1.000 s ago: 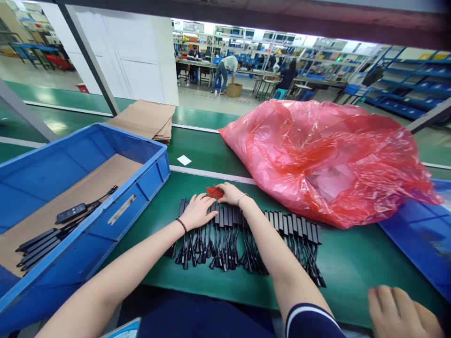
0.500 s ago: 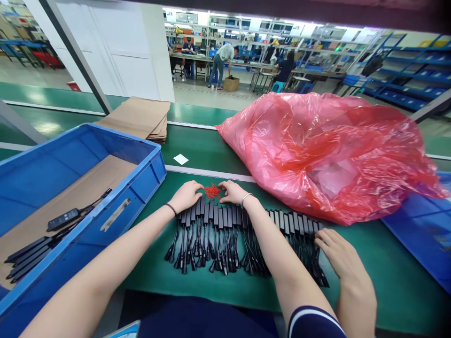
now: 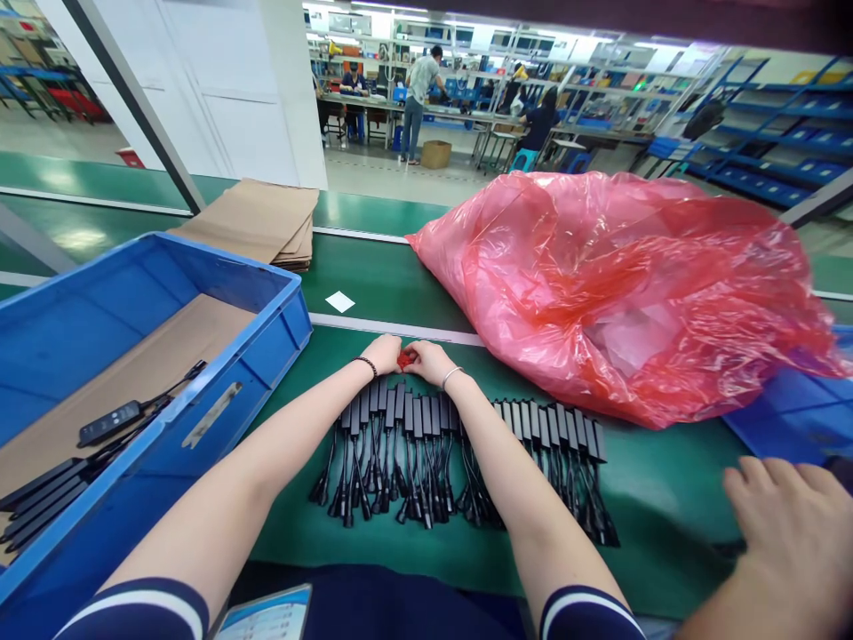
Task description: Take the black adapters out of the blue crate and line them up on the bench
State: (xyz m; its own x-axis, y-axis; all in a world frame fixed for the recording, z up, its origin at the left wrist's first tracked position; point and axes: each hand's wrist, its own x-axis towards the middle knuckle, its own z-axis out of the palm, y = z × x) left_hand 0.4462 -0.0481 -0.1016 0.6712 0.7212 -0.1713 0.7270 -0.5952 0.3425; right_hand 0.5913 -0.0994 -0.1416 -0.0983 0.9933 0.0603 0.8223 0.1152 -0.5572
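Observation:
My left hand and my right hand meet at the far side of the green work table. Between them is a little heap of small red pieces, too small to name, with the fingers of both hands curled in on it. Just below my hands, black devices with short cables lie side by side in a long row, their plug ends pointing towards me. My right forearm crosses above the row and hides part of it.
On the left stands a blue crate holding black devices on cardboard. Brown cardboard sheets lie behind it. A large pink plastic bag fills the back right. Another person's hand is at the right edge.
My two hands have come together, squeezing the spread red pieces into a smaller heap. The other person's hand has left the row's right end and moved right, towards me.

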